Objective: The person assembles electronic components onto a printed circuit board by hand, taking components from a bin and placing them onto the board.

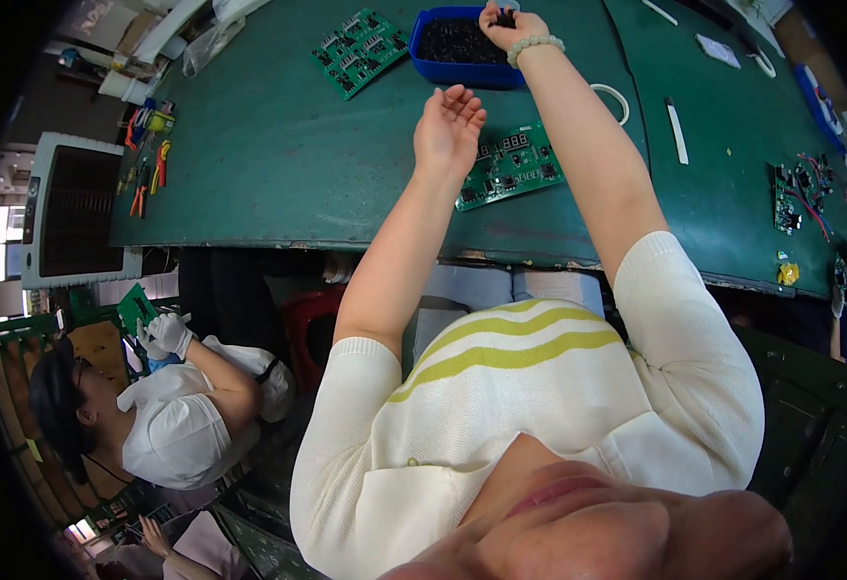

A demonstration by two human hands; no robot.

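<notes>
My right hand [513,31], with a beaded bracelet on its wrist, is raised over the right end of a blue bin [467,73]. Its fingers are curled around some small black parts [505,17]. Many more black parts [455,42] fill the bin; their exact kind is too small to tell. Palm up and loosely curled, my left hand [448,133] holds nothing that I can see. It hovers by the left end of a green circuit board [525,177] with digit displays, partly hidden by my left hand and right forearm.
More green circuit boards [358,53] lie left of the bin. A tape roll [623,104] and a white pen-like tool [676,131] are at right, with wired boards [798,196] farther off. Pliers [160,166] lie at the left edge. A gloved co-worker [182,416] holds a board.
</notes>
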